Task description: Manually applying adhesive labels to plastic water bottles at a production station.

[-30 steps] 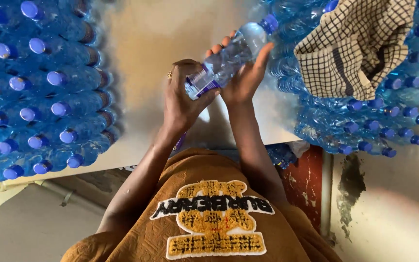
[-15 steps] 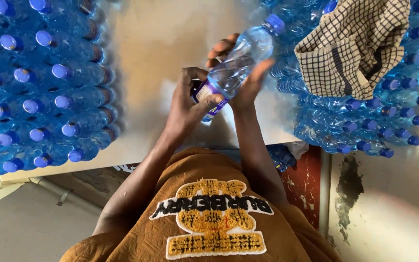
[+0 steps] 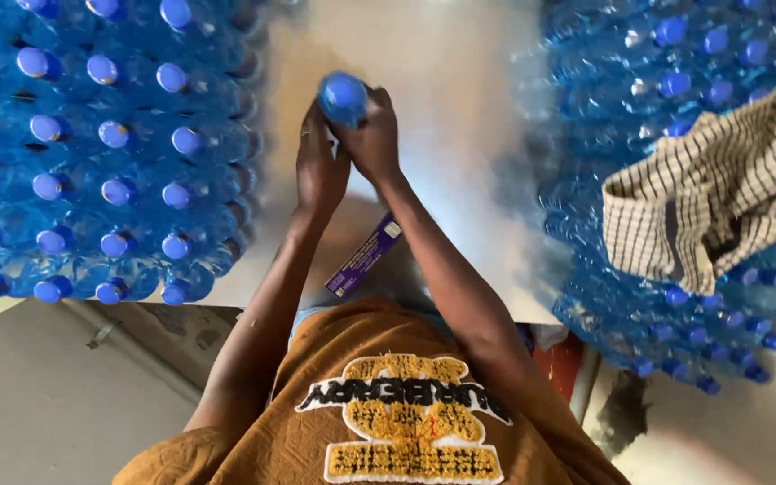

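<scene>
**Both hands wrapped around one upright bottle between two blue stacks**

A pale, glossy surface [image 3: 460,135] runs up the middle of the view, washed out by bright light near the top. On it, a clear water bottle [image 3: 344,97] stands nearly upright, seen from above so that its blue cap faces the camera. The left hand [image 3: 319,166] presses against the bottle's left side, a ring showing on one finger; the right hand [image 3: 372,136] closes over its right side. Each grip is clamped on the bottle, fingers meeting just below the cap.

Nearer the person, a strip of purple label [image 3: 363,257] lies flat on the surface, between the two forearms and apart from the bottle.

To the left, a tight block of capped bottles [image 3: 101,153] covers the surface to its near edge, blue caps in rows. To the right, another mass of bottles [image 3: 675,117] rises in a heap, and a checked cloth [image 3: 707,193] is draped over it, well apart from the hands.

Below the surface's near edge, a grey concrete floor [image 3: 38,404] shows at lower left. At lower right there is a red panel [image 3: 557,364] beside a pale upright pipe, then a scuffed light floor. The person's brown shirt fills the bottom centre.
</scene>
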